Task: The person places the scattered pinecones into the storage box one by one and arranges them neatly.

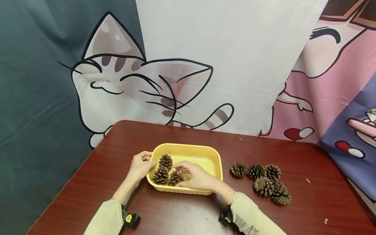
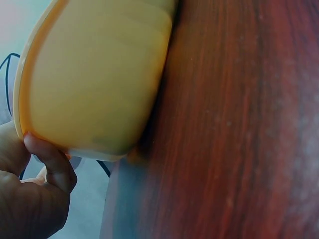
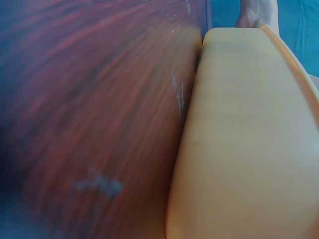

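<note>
A yellow plastic basin [image 1: 202, 150] stands on the table with three brown pine cones in its left end. My left hand [image 1: 141, 166] grips the basin's left rim, thumb on the near side, as the left wrist view also shows. Inside the basin, my right hand [image 1: 195, 176] curls its fingers and thumb about the pine cone [image 1: 175, 178] nearest the front wall. Another pine cone [image 1: 160, 176] sits to its left, and a third pine cone [image 1: 165, 161] is behind them. In the right wrist view the basin's outer wall [image 3: 244, 129] hides the right hand.
A cluster of several pine cones [image 1: 263, 184] lies on the table right of the basin. The reddish-brown wooden table [image 1: 176, 215] meets a cartoon-printed cloth [image 1: 249, 65] at its back. Small scraps lie on the table's right side.
</note>
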A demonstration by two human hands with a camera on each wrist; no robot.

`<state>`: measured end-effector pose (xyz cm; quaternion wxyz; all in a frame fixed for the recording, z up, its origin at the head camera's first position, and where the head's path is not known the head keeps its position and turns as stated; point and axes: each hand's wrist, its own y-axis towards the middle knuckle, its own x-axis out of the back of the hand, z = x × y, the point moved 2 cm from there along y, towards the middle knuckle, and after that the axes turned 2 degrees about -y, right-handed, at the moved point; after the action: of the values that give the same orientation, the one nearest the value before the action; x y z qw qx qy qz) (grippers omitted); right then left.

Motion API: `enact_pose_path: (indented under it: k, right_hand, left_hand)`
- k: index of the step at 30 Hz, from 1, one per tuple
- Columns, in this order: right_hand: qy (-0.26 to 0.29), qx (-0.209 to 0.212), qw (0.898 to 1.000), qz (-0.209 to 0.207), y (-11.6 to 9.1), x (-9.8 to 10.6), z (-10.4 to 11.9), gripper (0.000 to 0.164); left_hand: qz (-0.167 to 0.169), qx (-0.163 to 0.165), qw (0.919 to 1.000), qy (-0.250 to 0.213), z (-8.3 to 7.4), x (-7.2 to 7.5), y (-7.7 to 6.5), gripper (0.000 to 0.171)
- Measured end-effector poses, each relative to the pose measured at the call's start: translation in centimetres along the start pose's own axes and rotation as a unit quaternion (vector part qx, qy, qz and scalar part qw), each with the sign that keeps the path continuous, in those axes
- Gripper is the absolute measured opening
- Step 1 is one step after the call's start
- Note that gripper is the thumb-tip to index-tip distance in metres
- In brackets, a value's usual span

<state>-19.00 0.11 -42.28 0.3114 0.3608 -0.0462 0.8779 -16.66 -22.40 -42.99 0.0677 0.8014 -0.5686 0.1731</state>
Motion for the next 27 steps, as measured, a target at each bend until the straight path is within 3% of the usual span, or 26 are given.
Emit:
enact_pose_path:
  k: [6,14,23,27]
  right_hand:
    - [0.000,-0.010,1.000,-0.028,-0.7,1.0,0.3,0.055]
    - [-0.012,0.012,0.999,-0.050,-1.5,1.8,-0.1,0.051]
    - [-0.034,0.091,0.990,-0.102,-3.4,3.6,-1.0,0.043]
    - [-0.039,0.091,0.986,-0.137,-4.8,5.2,-1.4,0.042]
  left_hand:
    - [0.001,0.001,1.0000,-0.006,0.1,-0.1,0.0,0.033]
    - [0.000,-0.001,1.0000,-0.007,0.0,0.0,0.1,0.033]
    - [0.006,0.001,0.9999,-0.011,0.0,-0.1,0.0,0.033]
    - [0.003,0.001,0.9999,-0.011,0.0,-0.1,0.1,0.033]
